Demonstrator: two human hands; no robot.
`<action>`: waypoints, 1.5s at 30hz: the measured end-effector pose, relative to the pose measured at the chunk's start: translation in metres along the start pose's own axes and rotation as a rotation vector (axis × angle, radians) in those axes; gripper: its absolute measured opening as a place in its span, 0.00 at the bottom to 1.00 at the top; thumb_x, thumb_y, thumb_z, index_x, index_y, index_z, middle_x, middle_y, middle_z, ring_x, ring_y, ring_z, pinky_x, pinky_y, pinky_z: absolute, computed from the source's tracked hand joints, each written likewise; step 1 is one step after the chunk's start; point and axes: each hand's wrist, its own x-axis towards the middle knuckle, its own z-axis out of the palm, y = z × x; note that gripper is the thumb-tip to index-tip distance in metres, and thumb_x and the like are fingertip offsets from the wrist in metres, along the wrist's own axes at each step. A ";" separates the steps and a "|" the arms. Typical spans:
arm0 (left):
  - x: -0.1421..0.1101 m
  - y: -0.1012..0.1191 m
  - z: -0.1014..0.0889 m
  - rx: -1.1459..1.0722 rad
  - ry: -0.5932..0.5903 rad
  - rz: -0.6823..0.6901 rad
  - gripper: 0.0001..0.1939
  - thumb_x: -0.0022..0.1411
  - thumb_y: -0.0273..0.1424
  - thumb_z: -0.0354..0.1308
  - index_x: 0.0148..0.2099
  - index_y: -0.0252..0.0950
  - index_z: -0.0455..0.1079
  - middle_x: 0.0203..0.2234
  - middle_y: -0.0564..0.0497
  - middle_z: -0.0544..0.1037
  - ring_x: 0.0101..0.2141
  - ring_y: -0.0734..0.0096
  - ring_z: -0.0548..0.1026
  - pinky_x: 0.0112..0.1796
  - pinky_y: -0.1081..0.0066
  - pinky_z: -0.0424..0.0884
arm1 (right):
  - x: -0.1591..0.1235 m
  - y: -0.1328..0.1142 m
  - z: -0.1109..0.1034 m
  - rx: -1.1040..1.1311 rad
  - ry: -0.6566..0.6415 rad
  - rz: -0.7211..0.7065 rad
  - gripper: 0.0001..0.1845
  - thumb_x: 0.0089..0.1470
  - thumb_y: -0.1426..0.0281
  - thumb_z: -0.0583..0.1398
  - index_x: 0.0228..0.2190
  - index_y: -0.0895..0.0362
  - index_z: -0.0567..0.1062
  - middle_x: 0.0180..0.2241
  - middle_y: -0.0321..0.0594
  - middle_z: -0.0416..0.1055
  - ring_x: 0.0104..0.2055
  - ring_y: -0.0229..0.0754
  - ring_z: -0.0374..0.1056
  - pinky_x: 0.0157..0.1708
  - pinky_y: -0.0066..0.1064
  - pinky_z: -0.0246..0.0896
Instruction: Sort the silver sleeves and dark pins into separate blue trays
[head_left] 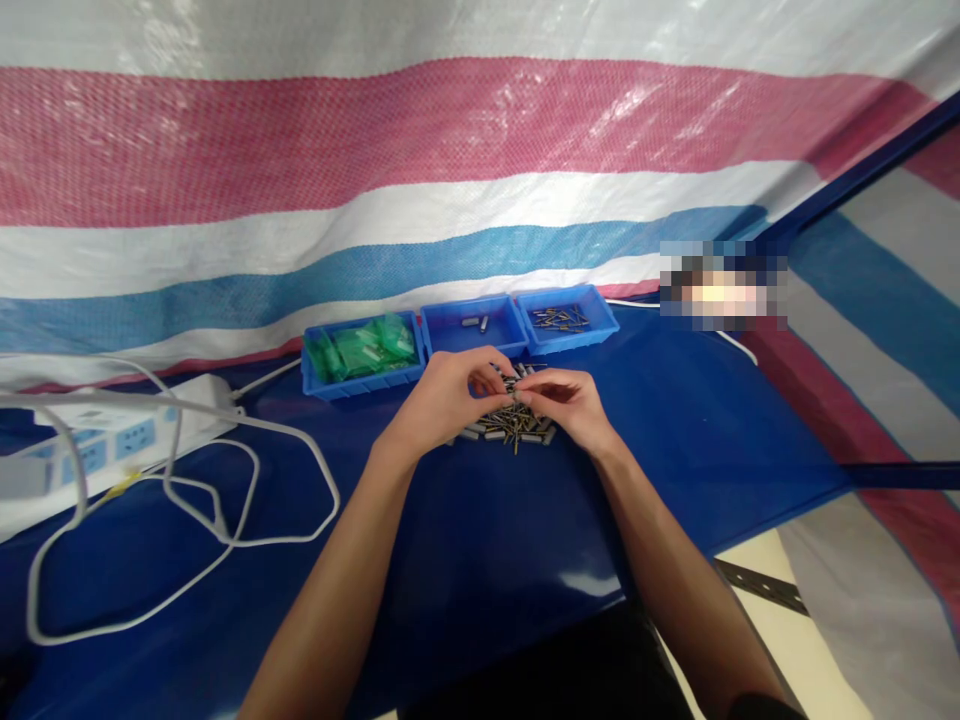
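My left hand (450, 395) and my right hand (571, 400) meet above a heap of small metal pins and sleeves (508, 428) on the blue table (480, 560). Both hands have their fingers pinched together over the heap, fingertips nearly touching. Each seems to grip a tiny metal part, too small to name. Behind the heap stand three blue bins in a row: the left bin (363, 353) holds green pieces, the middle bin (474, 327) holds two small metal parts, the right bin (567, 318) holds several thin pins.
A white power strip (112, 440) lies at the left, with white cables (225, 520) looping over the table. A striped red, white and blue tarp (420, 180) hangs behind. The table's edge runs at the right, near a blue frame bar (900, 473).
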 end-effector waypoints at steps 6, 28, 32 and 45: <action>-0.005 0.003 -0.013 0.382 -0.028 -0.074 0.09 0.61 0.29 0.68 0.45 0.38 0.80 0.37 0.49 0.85 0.38 0.63 0.82 0.41 0.68 0.75 | 0.000 -0.002 0.000 0.018 0.076 -0.009 0.16 0.46 0.55 0.75 0.32 0.52 0.86 0.31 0.38 0.83 0.25 0.38 0.71 0.24 0.30 0.66; -0.010 -0.014 -0.003 0.740 -0.118 -0.237 0.12 0.60 0.22 0.62 0.45 0.38 0.79 0.42 0.45 0.81 0.38 0.61 0.81 0.39 0.68 0.73 | 0.035 0.012 -0.041 -0.194 0.425 -0.158 0.14 0.57 0.58 0.69 0.40 0.54 0.84 0.43 0.44 0.83 0.33 0.43 0.75 0.33 0.36 0.73; -0.007 -0.008 0.004 0.802 -0.124 -0.249 0.06 0.61 0.27 0.65 0.42 0.39 0.80 0.40 0.45 0.81 0.37 0.58 0.80 0.36 0.66 0.72 | 0.029 0.016 -0.038 -0.166 0.456 -0.182 0.15 0.58 0.56 0.67 0.39 0.54 0.83 0.40 0.44 0.83 0.33 0.45 0.76 0.31 0.36 0.72; -0.010 -0.005 -0.008 0.752 -0.138 -0.184 0.14 0.58 0.21 0.64 0.46 0.39 0.79 0.43 0.45 0.82 0.40 0.57 0.81 0.39 0.66 0.74 | 0.026 0.010 -0.038 -0.170 0.405 -0.235 0.13 0.59 0.56 0.67 0.39 0.52 0.83 0.38 0.43 0.83 0.34 0.48 0.78 0.32 0.38 0.73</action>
